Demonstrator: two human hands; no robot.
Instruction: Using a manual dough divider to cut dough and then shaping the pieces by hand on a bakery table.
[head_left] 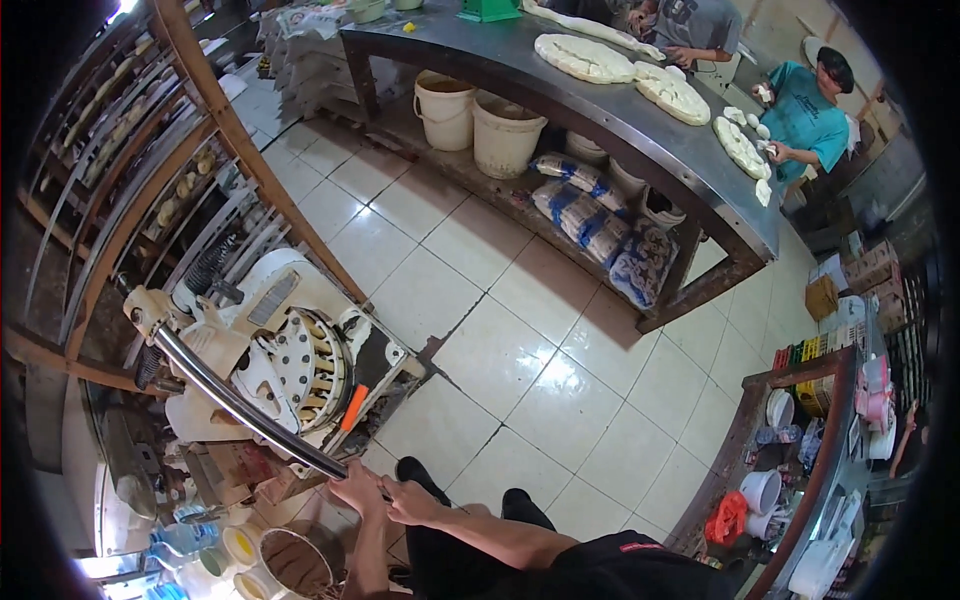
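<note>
A long, polished metal lever point(240, 405) runs from the pivot of a cream-coloured dough divider toward my body. Near its free end, my left hand point(358, 490) is closed around the bar. Close beside it my right hand point(408, 501) is also closed on the lever, its forearm coming in from the right. The dough divider point(265, 300) has a round head point(308, 370) with rows of holes and slots in its side, tilted toward the right. An orange strip point(354, 408) sits at the machine's edge near that head. Both hands' undersides are hidden.
A wooden rack point(215, 120) with trays stands left, behind the machine. Across the tiled floor point(500, 350), a metal-topped table point(480, 50) carries large dough pieces point(585, 58). Beneath are buckets point(508, 135) and sacks point(585, 222). Two co-workers handle dough. A shelf point(790, 470) stands right.
</note>
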